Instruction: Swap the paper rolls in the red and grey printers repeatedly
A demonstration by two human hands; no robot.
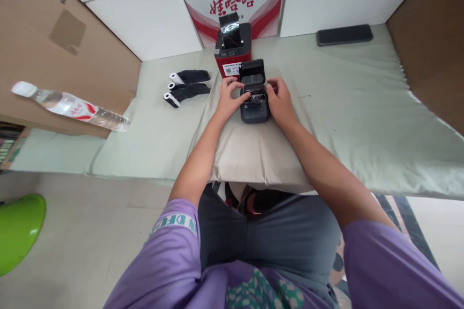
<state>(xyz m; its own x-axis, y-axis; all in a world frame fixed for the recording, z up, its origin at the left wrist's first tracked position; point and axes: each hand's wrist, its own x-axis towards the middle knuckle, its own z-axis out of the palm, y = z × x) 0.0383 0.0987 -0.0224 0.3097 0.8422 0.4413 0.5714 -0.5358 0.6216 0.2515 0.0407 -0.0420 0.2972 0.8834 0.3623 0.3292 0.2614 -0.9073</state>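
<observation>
A small dark printer (255, 114) stands on the cloth-covered table with its lid (253, 70) raised. Across its opening lies a shiny black roll (258, 98). My left hand (229, 98) reaches in from the left, thumb and forefinger closed about the left end of the roll. On the other side, my right hand (279, 101) has its fingers curled in against the printer's right edge; their tips are partly hidden. Right behind is a red and black box-shaped device (234, 53) with a strip of black film (230, 30) curling up from its top.
Several white-cored black rolls (177, 78) lie to the left. A water bottle (85, 110) appears beside a large carton (90, 58). Another carton (431, 43) borders the right, near a flat black object (344, 35). White boxes (145, 19) line the back.
</observation>
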